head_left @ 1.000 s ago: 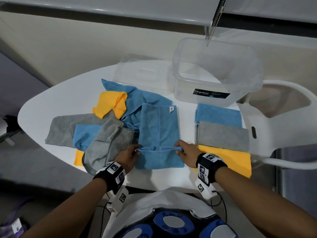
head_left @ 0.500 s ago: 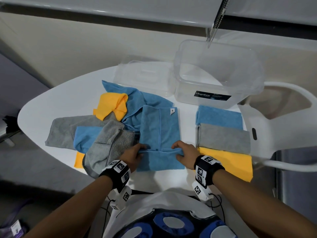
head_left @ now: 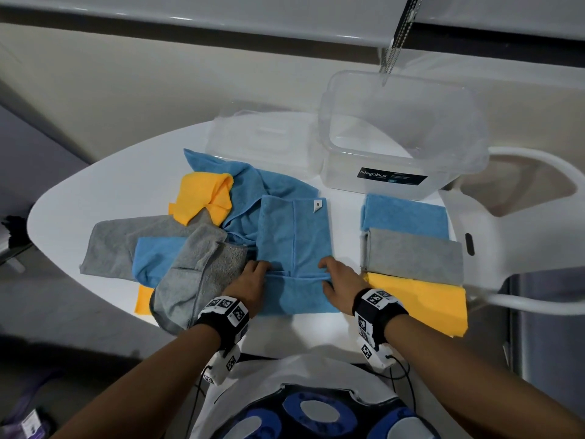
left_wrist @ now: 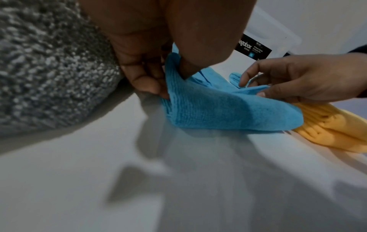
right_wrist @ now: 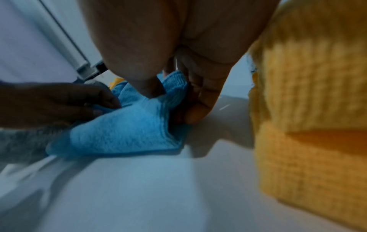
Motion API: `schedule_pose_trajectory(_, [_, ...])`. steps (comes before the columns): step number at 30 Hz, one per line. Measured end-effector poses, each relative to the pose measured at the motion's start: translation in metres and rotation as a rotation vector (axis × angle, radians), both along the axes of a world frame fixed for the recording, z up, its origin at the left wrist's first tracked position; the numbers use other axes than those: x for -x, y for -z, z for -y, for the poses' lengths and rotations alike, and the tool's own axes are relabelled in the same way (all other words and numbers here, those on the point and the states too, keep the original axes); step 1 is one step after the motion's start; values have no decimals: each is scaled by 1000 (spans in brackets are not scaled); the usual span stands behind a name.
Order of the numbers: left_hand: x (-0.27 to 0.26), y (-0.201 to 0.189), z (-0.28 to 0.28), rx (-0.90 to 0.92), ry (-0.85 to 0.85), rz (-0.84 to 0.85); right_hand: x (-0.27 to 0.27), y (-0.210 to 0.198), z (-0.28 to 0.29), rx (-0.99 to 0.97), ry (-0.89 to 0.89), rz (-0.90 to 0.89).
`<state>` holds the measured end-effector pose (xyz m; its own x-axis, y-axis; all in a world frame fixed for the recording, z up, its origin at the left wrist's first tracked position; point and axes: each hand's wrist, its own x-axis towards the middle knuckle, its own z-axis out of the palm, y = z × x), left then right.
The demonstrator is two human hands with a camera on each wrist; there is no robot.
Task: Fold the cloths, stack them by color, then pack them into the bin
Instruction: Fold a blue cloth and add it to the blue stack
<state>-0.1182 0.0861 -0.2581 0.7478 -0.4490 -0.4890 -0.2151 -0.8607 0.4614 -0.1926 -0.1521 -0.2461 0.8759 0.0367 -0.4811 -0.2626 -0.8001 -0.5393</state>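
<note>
Both hands, left hand point(head_left: 250, 282) & right hand point(head_left: 340, 280), pinch blue cloth point(head_left: 294, 248) mid-fold; wrist cams show thumb-finger grips, head cam doesn't

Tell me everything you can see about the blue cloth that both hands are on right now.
The blue cloth is a soft, terry-like microfibre piece, already folded into a long strip, with a small white tag at its far right corner. It lies flat on the white table between the unfolded pile and the folded stacks, its far left edge overlapping another blue cloth. The left hand and right hand each pinch a side edge partway up, raising a crosswise ridge.
</note>
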Motion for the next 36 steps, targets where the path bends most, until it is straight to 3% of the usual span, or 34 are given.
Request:
schedule_pose_trajectory(4, [-1, 1, 4, -94, -1, -23, 4, -2, -3, 167, -72, 162])
schedule_pose_trajectory(7, [-2, 1, 7, -124, -6, -21, 7, -13, -11, 257, -257, 335])
schedule_pose_trajectory(10, [-3, 0, 9, -128, -3, -37, 13, -11, -19, 207, -554, 320])
schedule_pose_trajectory(12, [-3, -3, 11, -140, -6, -31, 14, -3, -19, 229, -644, 245])
schedule_pose_trajectory(16, [6, -7, 10, -155, 6, 131, 14, 3, -14, 237, -651, 140])
schedule_pose_trajectory(20, [17, -9, 1, -127, 288, 437, 20, 8, -14, 260, -644, 149])
schedule_pose_trajectory(25, [32, 9, -8, -123, 540, 333, 31, 14, -7, 309, -734, 60])
schedule_pose_trajectory(30, [30, 23, -22, -238, 558, 232, 34, 18, -6, 362, -749, -15])
schedule_pose_trajectory(36, [30, 17, -21, -252, 575, 299, 28, 8, -12, 351, -727, -32])
